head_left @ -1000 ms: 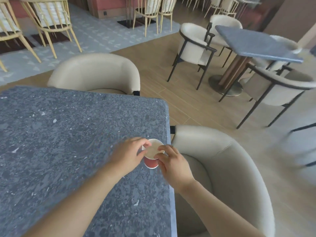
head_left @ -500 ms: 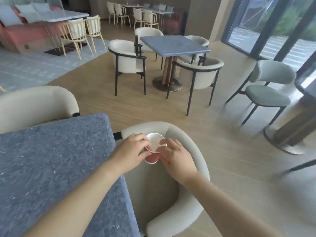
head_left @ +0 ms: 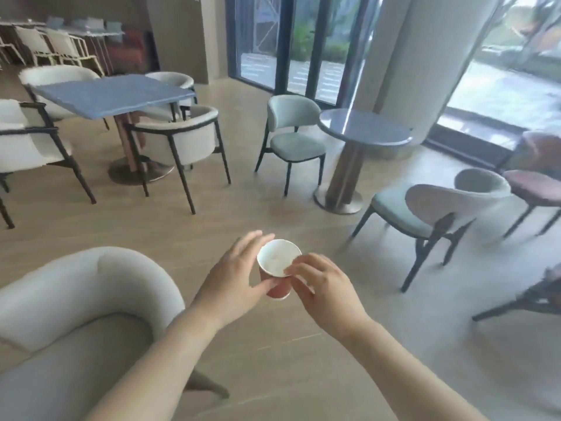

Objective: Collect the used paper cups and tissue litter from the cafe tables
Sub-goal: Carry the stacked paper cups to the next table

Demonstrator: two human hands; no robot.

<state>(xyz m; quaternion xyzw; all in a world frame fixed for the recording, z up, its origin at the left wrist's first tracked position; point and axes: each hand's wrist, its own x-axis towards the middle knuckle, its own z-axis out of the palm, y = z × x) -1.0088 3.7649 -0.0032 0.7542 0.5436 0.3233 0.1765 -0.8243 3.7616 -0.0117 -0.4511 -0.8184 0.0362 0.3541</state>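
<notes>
A paper cup, red outside and white inside, is held in the air over the wooden floor in front of me. My left hand grips its left side, thumb under the rim and fingers spread behind it. My right hand pinches the rim and right side. The cup tilts towards me, so its white inside shows. No tissue is in view.
A cream armchair stands at the lower left. A square blue table with armchairs is at the back left. A round grey table with pale green chairs stands ahead right, before a pillar and glass doors.
I have turned right, away from the dark stone table, which has left the view. Both hands carried the cup off the table and past the armchair, out over the floor.
</notes>
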